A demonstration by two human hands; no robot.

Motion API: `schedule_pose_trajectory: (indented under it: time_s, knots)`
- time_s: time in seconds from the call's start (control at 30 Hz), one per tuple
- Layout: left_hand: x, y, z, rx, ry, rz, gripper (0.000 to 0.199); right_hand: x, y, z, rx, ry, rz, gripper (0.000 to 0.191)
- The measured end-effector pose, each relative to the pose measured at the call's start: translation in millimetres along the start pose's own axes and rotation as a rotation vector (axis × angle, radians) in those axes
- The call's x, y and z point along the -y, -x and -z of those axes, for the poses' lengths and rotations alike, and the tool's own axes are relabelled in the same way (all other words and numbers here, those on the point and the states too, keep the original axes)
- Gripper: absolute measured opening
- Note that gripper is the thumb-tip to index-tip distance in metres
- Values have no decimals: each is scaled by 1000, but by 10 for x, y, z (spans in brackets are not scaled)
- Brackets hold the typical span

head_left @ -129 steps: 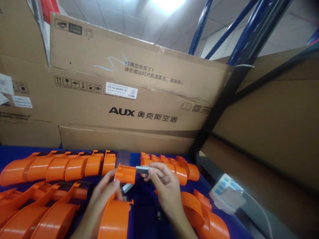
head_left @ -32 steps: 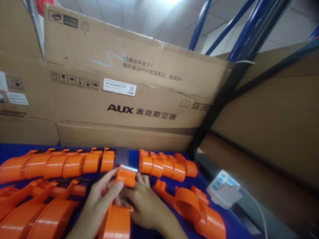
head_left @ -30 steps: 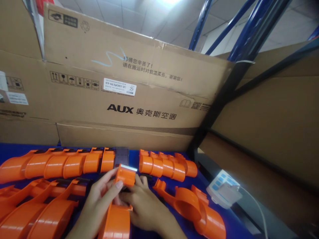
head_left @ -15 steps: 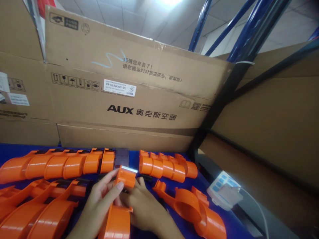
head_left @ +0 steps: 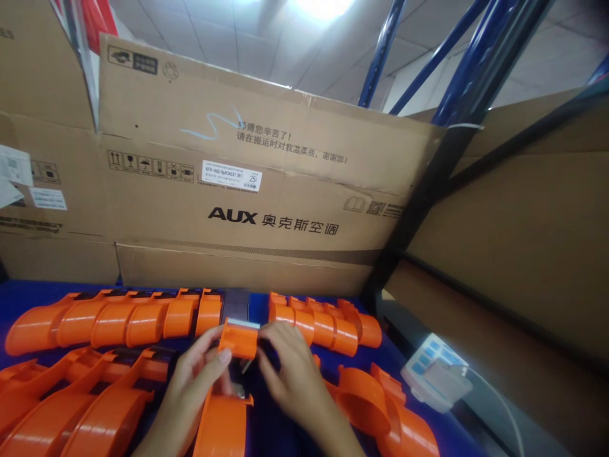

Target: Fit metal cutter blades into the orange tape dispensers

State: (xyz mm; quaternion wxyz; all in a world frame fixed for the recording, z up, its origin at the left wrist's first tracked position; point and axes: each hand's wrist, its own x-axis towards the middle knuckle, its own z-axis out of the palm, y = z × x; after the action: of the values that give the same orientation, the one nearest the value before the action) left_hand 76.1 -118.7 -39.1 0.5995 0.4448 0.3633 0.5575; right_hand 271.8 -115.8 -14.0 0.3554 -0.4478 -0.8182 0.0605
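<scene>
My left hand [head_left: 197, 368] is closed round an orange tape dispenser [head_left: 239, 341], thumb on its front face, with the metal serrated edge at the top. The dispenser's wide orange round part [head_left: 221, 425] hangs below. My right hand [head_left: 288, 355] is beside the dispenser's right end, fingers bent and partly pressed together near its edge. What those fingers hold, if anything, is too small to make out.
Rows of orange dispensers [head_left: 111, 322] lie on the blue surface at left, with more at right [head_left: 342, 333]. Cardboard panels [head_left: 285, 190] stand behind. A white power strip [head_left: 436, 371] with a cable and a dark rack post [head_left: 409, 209] are at right.
My right hand has moved up and right from behind the dispenser to its right end. The dispenser's head has turned slightly in my left hand. The view has shifted a little.
</scene>
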Motion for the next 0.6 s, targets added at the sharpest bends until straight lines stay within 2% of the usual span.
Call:
schedule_pose_trajectory:
  time_s: [0.13, 0.23, 0.33, 0.43, 0.6]
  knots:
    - [8, 19, -18, 21, 7, 47, 56, -60, -7, 94, -320, -139, -143, 24]
    - [34, 20, -12, 61, -21, 97, 55, -43, 6, 119, -426, -302, -224, 22]
    - [53, 19, -9, 79, -57, 80, 55, 24, 15, 108, -367, -395, -182, 21]
    - [53, 28, -11, 93, -60, 62, 57, 94, 9, 98, -263, -374, -100, 18]
    - [54, 36, -7, 111, -70, 64, 58, 119, 15, 108, -264, -324, -54, 15]
